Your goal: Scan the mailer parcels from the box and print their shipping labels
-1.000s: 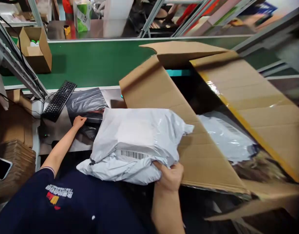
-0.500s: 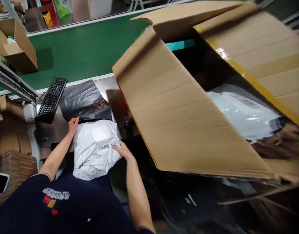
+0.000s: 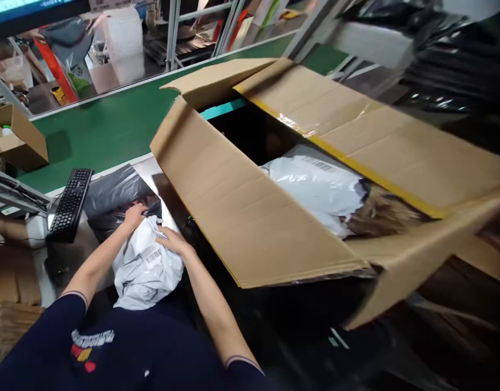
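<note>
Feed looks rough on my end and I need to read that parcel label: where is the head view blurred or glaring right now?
Head view: motion smear along the right edge and top-right shelving; glare on the yellow tape of the big carton. The white parcel under both hands (left hand, right hand) is fairly sharp, but its barcode is too small to read.

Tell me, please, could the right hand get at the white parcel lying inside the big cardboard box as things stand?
Probably yes: the big cardboard box stands with its flaps open, the white parcel inside lies uncovered, and nothing stands between it and the right hand.
</note>
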Demonstrator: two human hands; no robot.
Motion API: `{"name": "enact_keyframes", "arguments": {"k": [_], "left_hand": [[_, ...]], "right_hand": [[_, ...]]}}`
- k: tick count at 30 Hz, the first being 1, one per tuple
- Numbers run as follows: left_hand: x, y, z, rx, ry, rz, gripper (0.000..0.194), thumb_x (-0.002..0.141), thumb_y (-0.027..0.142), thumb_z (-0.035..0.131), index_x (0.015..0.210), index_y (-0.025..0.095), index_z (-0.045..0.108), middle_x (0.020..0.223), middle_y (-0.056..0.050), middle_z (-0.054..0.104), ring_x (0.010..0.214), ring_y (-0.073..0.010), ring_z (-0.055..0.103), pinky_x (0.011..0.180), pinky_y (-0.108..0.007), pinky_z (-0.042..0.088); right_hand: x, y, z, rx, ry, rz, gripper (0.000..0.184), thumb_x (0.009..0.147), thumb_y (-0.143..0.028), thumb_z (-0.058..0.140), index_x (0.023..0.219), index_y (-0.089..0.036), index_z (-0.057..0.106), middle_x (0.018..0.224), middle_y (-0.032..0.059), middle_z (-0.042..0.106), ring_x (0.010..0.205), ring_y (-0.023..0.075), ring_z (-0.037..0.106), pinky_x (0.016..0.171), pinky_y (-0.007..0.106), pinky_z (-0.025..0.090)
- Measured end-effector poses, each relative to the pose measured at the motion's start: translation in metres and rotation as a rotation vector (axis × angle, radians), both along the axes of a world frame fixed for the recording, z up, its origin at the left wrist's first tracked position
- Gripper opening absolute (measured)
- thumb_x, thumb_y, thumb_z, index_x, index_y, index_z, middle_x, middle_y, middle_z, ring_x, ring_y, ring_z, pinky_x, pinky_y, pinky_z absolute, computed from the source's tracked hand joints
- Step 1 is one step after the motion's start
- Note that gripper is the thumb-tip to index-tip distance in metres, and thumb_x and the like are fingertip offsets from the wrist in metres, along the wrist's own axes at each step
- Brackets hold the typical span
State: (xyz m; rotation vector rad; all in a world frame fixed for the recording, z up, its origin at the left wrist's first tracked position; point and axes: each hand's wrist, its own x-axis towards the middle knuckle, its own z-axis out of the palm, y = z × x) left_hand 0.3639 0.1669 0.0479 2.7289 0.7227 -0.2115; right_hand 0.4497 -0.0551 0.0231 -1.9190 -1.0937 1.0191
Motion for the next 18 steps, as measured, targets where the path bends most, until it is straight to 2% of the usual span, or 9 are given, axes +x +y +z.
{"name": "enact_keyframes", "arguments": {"k": [3,6,8,10,12,14,16,18], "left_hand": [[0.000,-0.002,0.010,0.004,0.002,0.024,0.037,0.099,0.022,0.054,0.128,0.027,0.077,0.116,-0.005,0.074,0.111,-0.0216,0.068,0.089,-0.029,0.051],[0.006,-0.013,0.015,0.041,-0.001,0.026,0.035,0.098,0.027,0.057,0.127,0.025,0.076,0.119,-0.007,0.073,0.110,-0.0247,0.068,0.085,-0.032,0.051],[0.010,-0.022,0.015,0.056,-0.009,-0.021,0.033,0.095,0.026,0.059,0.124,0.023,0.076,0.120,-0.010,0.072,0.111,-0.0272,0.066,0.084,-0.034,0.050],[0.008,-0.028,0.014,0.039,-0.010,-0.086,0.028,0.094,0.023,0.062,0.118,0.023,0.077,0.115,-0.011,0.072,0.112,-0.0275,0.065,0.088,-0.035,0.049],[-0.006,-0.027,0.011,0.009,-0.014,-0.129,0.027,0.095,0.022,0.062,0.117,0.024,0.077,0.112,-0.012,0.072,0.112,-0.0273,0.064,0.093,-0.036,0.049],[-0.031,-0.018,0.008,0.039,-0.042,-0.058,0.031,0.099,0.023,0.058,0.126,0.023,0.073,0.116,-0.013,0.070,0.114,-0.0283,0.062,0.099,-0.039,0.047],[-0.064,-0.005,0.005,0.112,-0.071,0.115,0.037,0.100,0.020,0.054,0.135,0.020,0.068,0.123,-0.016,0.068,0.119,-0.0312,0.059,0.103,-0.043,0.046],[-0.094,0.005,0.002,0.157,-0.077,0.283,0.036,0.099,0.014,0.052,0.131,0.014,0.068,0.123,-0.019,0.067,0.120,-0.0339,0.057,0.105,-0.046,0.045]], "right_hand": [[0.007,0.016,0.004,-0.024,-0.017,0.044,0.055,0.091,-0.029,0.071,0.146,-0.027,0.064,0.135,0.0087,0.069,0.120,0.0280,0.065,0.105,0.038,0.049],[0.005,0.034,0.007,-0.033,-0.049,0.036,0.045,0.088,-0.029,0.074,0.134,-0.026,0.072,0.121,0.0067,0.072,0.105,0.0245,0.066,0.096,0.034,0.049],[0.001,0.041,0.007,-0.026,-0.063,0.016,0.039,0.088,-0.030,0.075,0.127,-0.026,0.074,0.116,0.0045,0.072,0.101,0.0218,0.065,0.093,0.032,0.048],[-0.001,0.041,0.004,-0.036,-0.069,-0.021,0.042,0.089,-0.033,0.074,0.131,-0.028,0.072,0.119,0.0046,0.070,0.102,0.0215,0.065,0.092,0.032,0.049],[-0.001,0.036,-0.003,-0.072,-0.076,-0.066,0.056,0.090,-0.037,0.073,0.145,-0.027,0.063,0.132,0.0088,0.066,0.107,0.0242,0.067,0.094,0.035,0.050],[0.000,0.026,-0.012,-0.097,-0.063,-0.151,0.073,0.090,-0.042,0.074,0.156,-0.025,0.051,0.147,0.0150,0.059,0.118,0.0291,0.066,0.098,0.039,0.051],[0.002,0.018,-0.018,-0.109,-0.030,-0.251,0.086,0.086,-0.046,0.077,0.160,-0.019,0.043,0.153,0.0206,0.055,0.128,0.0332,0.062,0.104,0.043,0.050],[0.005,0.016,-0.020,-0.101,-0.001,-0.305,0.095,0.078,-0.044,0.084,0.158,-0.014,0.043,0.154,0.0237,0.054,0.135,0.0352,0.059,0.108,0.044,0.049]]}}
